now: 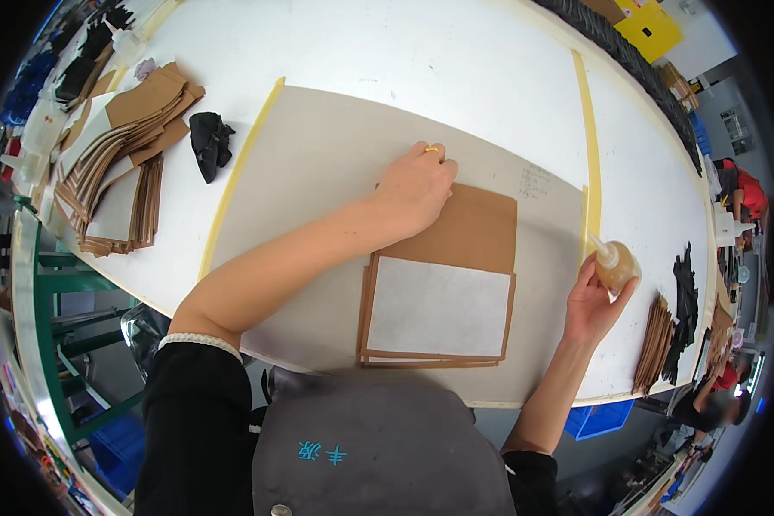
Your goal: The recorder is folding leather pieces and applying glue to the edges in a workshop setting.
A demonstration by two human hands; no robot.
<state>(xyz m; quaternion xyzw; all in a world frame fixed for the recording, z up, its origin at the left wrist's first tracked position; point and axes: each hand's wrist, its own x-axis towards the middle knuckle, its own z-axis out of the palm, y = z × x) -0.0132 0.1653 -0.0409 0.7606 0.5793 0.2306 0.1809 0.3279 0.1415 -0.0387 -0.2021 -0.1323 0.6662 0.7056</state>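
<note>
A stack of brown leather-like panels (469, 228) lies in front of me, with a white rectangular sheet (439, 307) over its nearer half. My left hand (415, 191) rests at the panels' far left corner. Its fingers are curled in, and anything in them is hidden beneath the hand; a yellow band circles one finger. To the right of the stack, my right hand (595, 301) is wrapped round a clear squeeze bottle (618, 265) of amber liquid. The bottle is tilted, its pale nozzle pointing up and to the left, away from the panels.
A grey mat (318, 155) lies under the work, between yellow tape strips (242, 176). Piles of brown pieces (133, 150) and a crumpled black cloth (209, 144) sit left. More brown strips (654, 344) and black material (682, 310) lie right. A blue crate (600, 420) stands below the table.
</note>
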